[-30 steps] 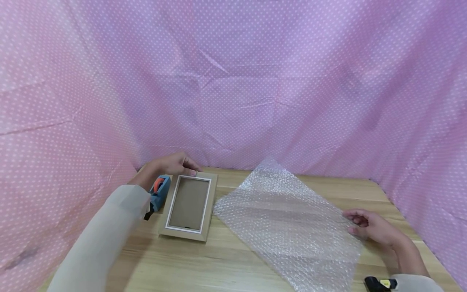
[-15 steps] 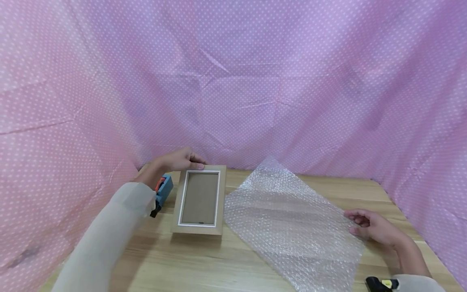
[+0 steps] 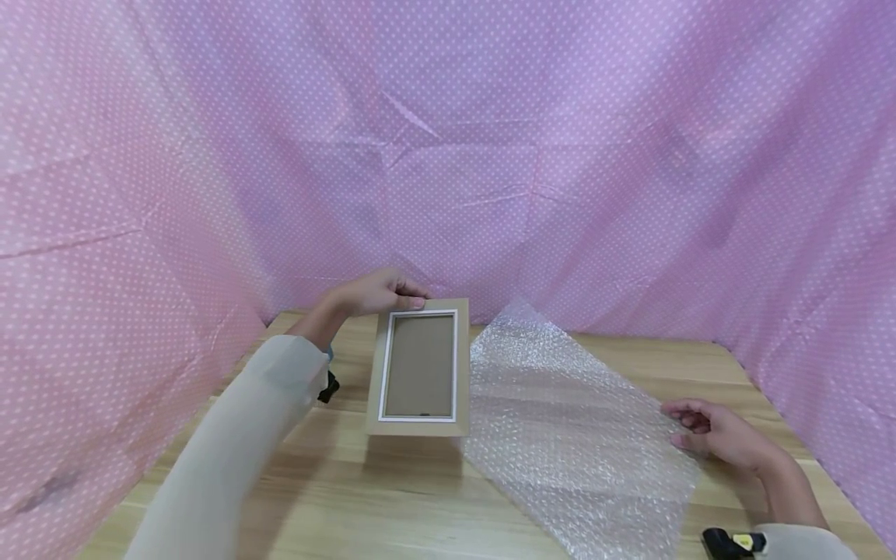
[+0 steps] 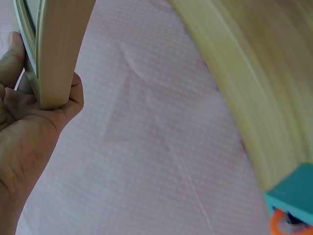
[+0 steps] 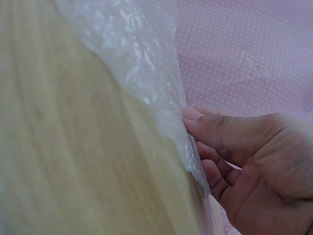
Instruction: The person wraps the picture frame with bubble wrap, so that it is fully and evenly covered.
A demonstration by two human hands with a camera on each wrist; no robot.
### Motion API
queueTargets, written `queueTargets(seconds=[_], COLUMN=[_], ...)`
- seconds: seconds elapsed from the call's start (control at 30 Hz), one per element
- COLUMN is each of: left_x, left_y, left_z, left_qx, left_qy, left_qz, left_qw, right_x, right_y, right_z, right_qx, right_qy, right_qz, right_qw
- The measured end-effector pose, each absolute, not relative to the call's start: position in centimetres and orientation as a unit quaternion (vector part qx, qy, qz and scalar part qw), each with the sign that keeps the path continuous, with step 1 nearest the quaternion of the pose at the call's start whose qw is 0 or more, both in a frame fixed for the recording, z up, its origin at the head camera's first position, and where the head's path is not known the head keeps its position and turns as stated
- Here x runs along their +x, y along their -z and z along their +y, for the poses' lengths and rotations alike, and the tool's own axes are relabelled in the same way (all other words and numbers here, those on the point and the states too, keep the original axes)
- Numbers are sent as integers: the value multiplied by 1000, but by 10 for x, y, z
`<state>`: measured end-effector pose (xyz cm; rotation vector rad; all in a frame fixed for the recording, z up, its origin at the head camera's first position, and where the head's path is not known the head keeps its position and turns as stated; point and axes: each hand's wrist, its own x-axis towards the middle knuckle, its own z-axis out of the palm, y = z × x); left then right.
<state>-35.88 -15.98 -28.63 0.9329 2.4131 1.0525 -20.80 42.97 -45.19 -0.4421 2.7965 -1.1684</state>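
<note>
A light-wood picture frame (image 3: 460, 373) with a white inner border hangs just above the table, its shadow below. My left hand (image 3: 385, 292) grips its top edge, thumb on the front and fingers behind, as the left wrist view shows. A square sheet of bubble wrap (image 3: 567, 420) lies to the right, turned cornerwise; the frame covers its left corner. At the sheet's right edge my right hand (image 3: 728, 439) holds the plastic between thumb and curled fingers. In the right wrist view the thumb tip (image 5: 191, 113) lies on that edge of the wrap (image 5: 142, 58).
A blue tape dispenser (image 4: 293, 191) with an orange part stands on the left, mostly behind the left forearm in the head view. A black-and-yellow object (image 3: 731, 543) lies by the right sleeve. Pink dotted cloth (image 3: 448, 194) surrounds the wooden table (image 3: 434, 521).
My left hand has lifted the picture frame off the table and carried it to the right, up to the bubble wrap. The right hand and the sheet have barely moved.
</note>
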Motion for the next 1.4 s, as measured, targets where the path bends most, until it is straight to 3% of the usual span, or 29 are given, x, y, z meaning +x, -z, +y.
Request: queueTargets(seconds=[0.53,1.1,1.4], left_x=[-359,-357,-348], left_y=[279,306,324], left_z=[-80,1,40], left_qx=[383,409,402], left_qy=[-369,-376,-412], left_qz=[830,818,799], left_qw=[165,147,177], right_x=[-209,-208,-206], right_y=[448,448,450], right_z=[427,429,429], right_qx=[-126,-130,-143], right_qy=[379,370,361], right_qz=[915,919,921], right_qw=[51,50,37])
